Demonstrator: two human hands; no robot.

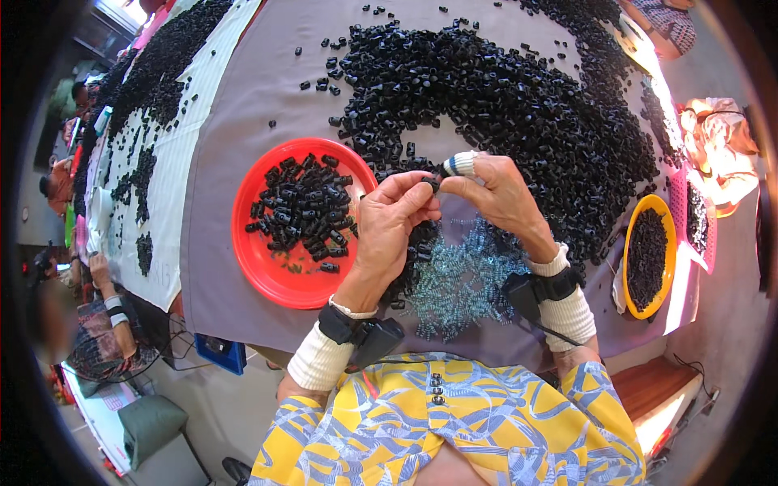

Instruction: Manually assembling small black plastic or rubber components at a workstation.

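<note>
My left hand (391, 223) and my right hand (500, 194) meet above the grey table cloth (235, 154), fingertips pinched together on one small black plastic part (431, 184). The right forefinger wears a striped tape wrap. Under the hands lies a heap of small silvery springs (462, 283). A red round plate (261, 255) holding several black parts sits just left of my left hand. A large pile of loose black parts (502, 97) spreads behind the hands.
A yellow bowl (666, 223) with black parts stands at the right, beside a pink basket (679, 194). More black parts cover a white cloth (174, 178) at the left. Other people sit at the far left and the top right.
</note>
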